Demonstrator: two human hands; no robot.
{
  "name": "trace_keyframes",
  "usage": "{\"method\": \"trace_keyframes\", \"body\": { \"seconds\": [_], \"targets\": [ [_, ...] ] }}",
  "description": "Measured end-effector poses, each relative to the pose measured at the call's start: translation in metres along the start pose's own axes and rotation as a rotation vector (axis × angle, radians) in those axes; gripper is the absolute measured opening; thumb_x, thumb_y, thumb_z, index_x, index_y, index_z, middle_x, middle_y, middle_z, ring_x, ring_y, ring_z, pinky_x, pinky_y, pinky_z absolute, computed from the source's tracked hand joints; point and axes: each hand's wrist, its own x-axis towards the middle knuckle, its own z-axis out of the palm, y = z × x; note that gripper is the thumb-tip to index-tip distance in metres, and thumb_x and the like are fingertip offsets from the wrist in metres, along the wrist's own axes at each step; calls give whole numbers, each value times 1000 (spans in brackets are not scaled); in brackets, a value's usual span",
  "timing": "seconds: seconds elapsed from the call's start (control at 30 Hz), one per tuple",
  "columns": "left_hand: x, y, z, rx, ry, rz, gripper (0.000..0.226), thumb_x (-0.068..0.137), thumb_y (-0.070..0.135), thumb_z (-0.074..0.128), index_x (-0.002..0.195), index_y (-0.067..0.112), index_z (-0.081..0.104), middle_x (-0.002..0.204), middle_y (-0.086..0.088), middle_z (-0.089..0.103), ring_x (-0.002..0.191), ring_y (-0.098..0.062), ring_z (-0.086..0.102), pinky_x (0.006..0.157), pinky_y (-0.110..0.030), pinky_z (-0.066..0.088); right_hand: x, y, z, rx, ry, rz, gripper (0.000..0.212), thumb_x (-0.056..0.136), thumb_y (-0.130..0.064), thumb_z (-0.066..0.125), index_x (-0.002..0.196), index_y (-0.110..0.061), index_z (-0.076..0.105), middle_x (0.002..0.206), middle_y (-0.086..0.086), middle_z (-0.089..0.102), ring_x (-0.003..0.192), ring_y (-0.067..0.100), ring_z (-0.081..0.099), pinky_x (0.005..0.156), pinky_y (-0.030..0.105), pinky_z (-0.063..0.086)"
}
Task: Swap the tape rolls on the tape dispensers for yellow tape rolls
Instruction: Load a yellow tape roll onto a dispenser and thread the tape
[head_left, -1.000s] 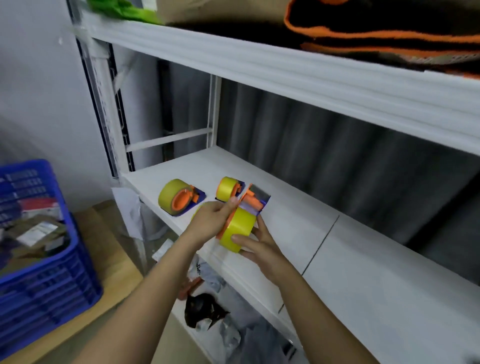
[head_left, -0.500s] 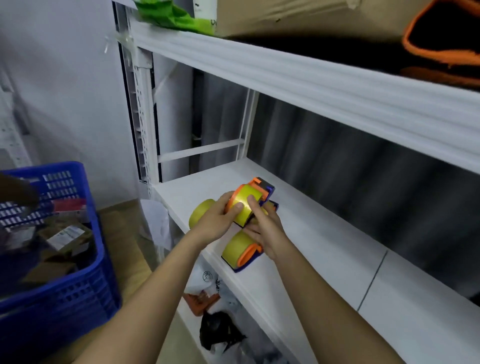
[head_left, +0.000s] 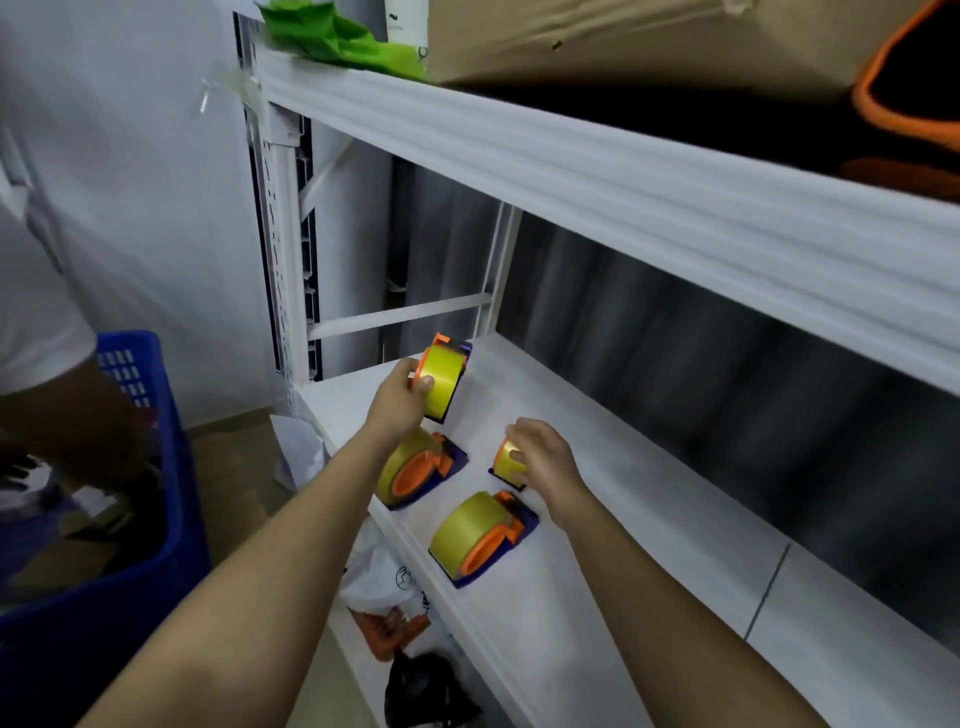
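Observation:
Several orange-and-blue tape dispensers with yellow rolls are at the left end of the white shelf. My left hand grips one dispenser and holds it upright just above the shelf, toward the back left. My right hand curls over a small dispenser that stands on the shelf, thumb on the front of its yellow roll. Two larger dispensers lie on the shelf: one under my left wrist, the other near the front edge.
A blue crate with packages stands on the left, and another person bends over it. The upper shelf carries a cardboard box and green plastic. Bags lie below the shelf.
Both hands held one dispenser together before. Now my left hand alone holds it, farther back and left. My right hand has let go and moved onto the small dispenser.

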Motion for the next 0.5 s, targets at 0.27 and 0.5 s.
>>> {"method": "trace_keyframes", "body": {
  "seconds": [0.27, 0.5],
  "targets": [
    [56, -10, 21, 186, -148, -71, 33, 99, 20, 42, 128, 3, 44, 123, -24, 53, 101, -34, 52, 85, -36, 41, 31, 30, -10, -507, 110, -182, 47, 87, -14, 63, 132, -17, 53, 141, 9, 45, 127, 25, 44, 102, 27, 36],
    [93, -45, 50, 368, -326, -57, 40, 101, 25, 37, 136, 6, 36, 136, -20, 45, 121, -33, 44, 93, -35, 35, 65, 56, -18, -738, 55, -183, 81, 80, -36, 72, 147, -25, 28, 156, 7, 14, 141, 29, 14, 111, 33, 20]
  ]
}}
